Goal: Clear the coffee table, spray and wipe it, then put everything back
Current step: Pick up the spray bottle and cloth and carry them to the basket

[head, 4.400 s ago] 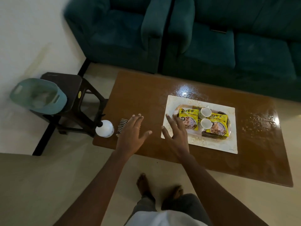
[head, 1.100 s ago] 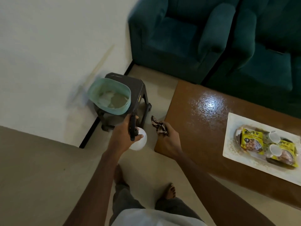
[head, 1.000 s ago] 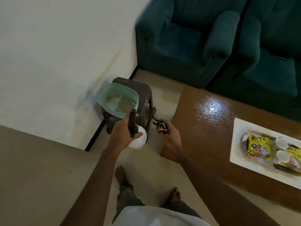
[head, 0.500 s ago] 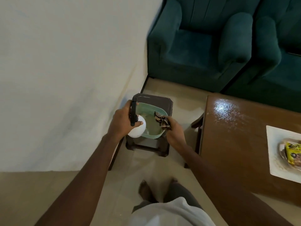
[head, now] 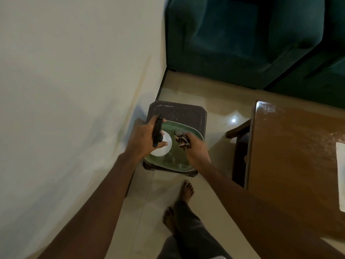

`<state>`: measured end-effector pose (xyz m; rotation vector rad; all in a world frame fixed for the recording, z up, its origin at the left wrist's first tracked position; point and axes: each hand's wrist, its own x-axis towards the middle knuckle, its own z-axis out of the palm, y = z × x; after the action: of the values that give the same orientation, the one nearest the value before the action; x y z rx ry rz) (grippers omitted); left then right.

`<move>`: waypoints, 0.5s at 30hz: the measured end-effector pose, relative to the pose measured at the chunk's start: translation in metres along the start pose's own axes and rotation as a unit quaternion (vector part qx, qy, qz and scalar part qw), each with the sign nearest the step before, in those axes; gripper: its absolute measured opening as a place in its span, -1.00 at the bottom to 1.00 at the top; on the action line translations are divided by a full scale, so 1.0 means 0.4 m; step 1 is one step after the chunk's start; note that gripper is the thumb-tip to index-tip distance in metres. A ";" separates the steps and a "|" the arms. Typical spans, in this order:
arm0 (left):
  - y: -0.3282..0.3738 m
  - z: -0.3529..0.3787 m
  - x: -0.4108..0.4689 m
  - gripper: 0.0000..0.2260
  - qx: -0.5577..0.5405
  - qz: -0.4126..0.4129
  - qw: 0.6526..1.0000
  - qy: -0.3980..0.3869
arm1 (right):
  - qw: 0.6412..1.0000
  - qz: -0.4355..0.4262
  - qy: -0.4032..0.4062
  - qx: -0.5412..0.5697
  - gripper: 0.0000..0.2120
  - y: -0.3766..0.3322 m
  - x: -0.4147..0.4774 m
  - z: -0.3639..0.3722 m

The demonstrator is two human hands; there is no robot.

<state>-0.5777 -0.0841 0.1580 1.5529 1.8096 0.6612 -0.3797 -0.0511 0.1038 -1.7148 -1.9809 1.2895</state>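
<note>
1. My left hand (head: 142, 141) grips the bottle (head: 163, 146). My fingers are curled round its black top, and it hangs just over the tub (head: 186, 170).
2. The bottle has a round white belly and a black trigger. I think it is hard and smooth, and a bit heavy if there is water inside. It could slip from a wet hand. The thin neck under the trigger looks like the best place to hold it, and that is where I have it.
3. The tub is pale green, with little holes along its far wall. It sits on a dark stool (head: 181, 111) near the wall.
4. The cloth (head: 182, 140) is small and stripy, dark and light, all scrunched up. It is over the tub too, just beside the bottle. I think it is soft, light and floppy, and it cannot break. It is best bunched in a fist so no end hangs down.
5. My right hand (head: 197, 152) holds the cloth, with my fingers closed round it.
6. The table (head: 289, 156) is on the right, apart from the tub. It is brown, flat and shiny. Pale specks show near its far corner, maybe wet, but I cannot be sure. A white mat (head: 341, 174) lies on it at the edge of my view.
</note>
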 end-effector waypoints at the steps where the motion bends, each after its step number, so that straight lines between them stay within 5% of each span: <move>1: -0.020 0.011 0.014 -0.29 0.001 -0.001 1.000 -0.007 | 1.000 0.007 -0.006 -0.009 -0.71 0.010 0.021 0.015; 9: -0.179 0.079 0.085 -0.27 0.038 -0.030 0.997 -0.053 | 0.983 -0.016 -0.022 -0.183 -0.46 0.083 0.119 0.140; 15: -0.232 0.106 0.097 -0.31 0.011 -0.037 0.998 -0.044 | 0.938 0.039 -0.202 -0.278 -0.18 0.120 0.133 0.184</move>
<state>-0.6097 -0.0631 0.0557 1.4990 1.8047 0.5318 -0.4109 -0.0413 0.0066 -1.8845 -2.7537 1.2650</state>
